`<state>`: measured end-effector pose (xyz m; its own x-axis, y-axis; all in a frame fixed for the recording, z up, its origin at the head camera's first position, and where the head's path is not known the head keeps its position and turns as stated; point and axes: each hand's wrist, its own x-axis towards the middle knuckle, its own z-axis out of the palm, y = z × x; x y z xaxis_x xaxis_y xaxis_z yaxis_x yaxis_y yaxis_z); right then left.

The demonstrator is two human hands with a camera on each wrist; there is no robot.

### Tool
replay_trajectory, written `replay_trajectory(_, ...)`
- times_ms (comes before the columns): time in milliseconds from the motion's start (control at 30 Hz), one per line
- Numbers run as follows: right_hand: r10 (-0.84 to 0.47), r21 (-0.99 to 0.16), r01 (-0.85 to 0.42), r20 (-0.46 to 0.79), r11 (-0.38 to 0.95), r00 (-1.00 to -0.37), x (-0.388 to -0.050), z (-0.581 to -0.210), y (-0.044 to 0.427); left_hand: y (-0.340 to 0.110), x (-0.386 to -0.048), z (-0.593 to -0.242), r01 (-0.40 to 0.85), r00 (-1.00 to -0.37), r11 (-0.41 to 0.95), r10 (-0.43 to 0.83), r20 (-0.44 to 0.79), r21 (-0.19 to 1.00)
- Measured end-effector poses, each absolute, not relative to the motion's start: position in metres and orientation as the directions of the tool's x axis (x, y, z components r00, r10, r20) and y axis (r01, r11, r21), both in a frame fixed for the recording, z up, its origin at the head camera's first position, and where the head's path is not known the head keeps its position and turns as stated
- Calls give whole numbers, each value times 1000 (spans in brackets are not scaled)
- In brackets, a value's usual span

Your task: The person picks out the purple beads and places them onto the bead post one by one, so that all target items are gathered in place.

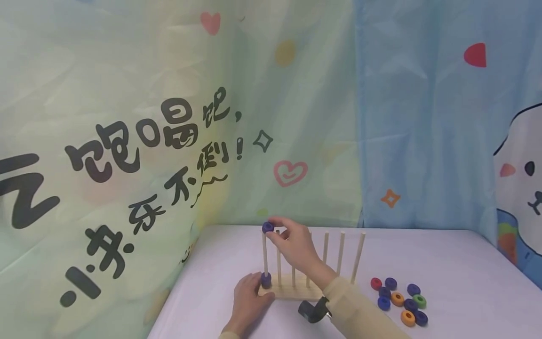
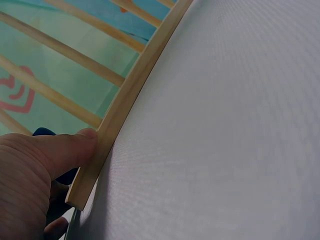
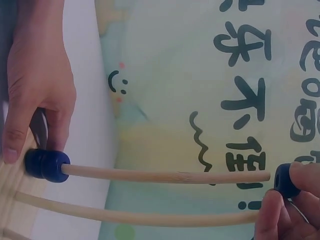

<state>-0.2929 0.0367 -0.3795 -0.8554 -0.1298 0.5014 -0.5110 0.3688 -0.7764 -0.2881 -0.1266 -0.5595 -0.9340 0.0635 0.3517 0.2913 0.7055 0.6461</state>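
Observation:
A wooden base (image 1: 292, 293) with several upright pegs stands on the table. Blue beads (image 3: 46, 165) are stacked at the foot of its leftmost peg (image 3: 165, 175). My right hand (image 1: 298, 245) pinches another blue bead (image 1: 267, 227) at that peg's top; in the right wrist view this bead (image 3: 286, 180) sits just off the tip, between thumb and fingers (image 3: 270, 212). My left hand (image 1: 250, 301) grips the base's left end, its thumb on the front edge in the left wrist view (image 2: 82, 172), with the other fingers behind, partly hidden.
Loose red, blue, orange and green beads (image 1: 397, 298) lie on the table (image 1: 466, 263) to the right of the base. A black angular object (image 1: 312, 311) shows near my right sleeve (image 1: 360, 306). Printed curtains (image 1: 296, 117) hang behind the table.

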Motion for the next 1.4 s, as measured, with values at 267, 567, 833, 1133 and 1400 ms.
replay_trajectory(267,-119,-762,-510,509,399,-853,-295,-380,31,-125,-291,-558,314,-923,712,74,378,628)
replay_trajectory(567,-111,-703,-527,546,478,-830,-296,-387,23,-125,-289,-558,293,-932,713,63,358,637)
replay_trajectory(833,-119,-673,-522,549,525,-827,-297,-396,23,-124,-288,-558,262,-947,710,59,315,654)
replay_trajectory(1133,-122,-661,-525,555,536,-823,-297,-397,21,-124,-289,-557,254,-948,720,54,314,645)
replay_trajectory(1400,-135,-680,-509,524,528,-841,-296,-398,22,-125,-288,-556,260,-946,716,55,318,647)
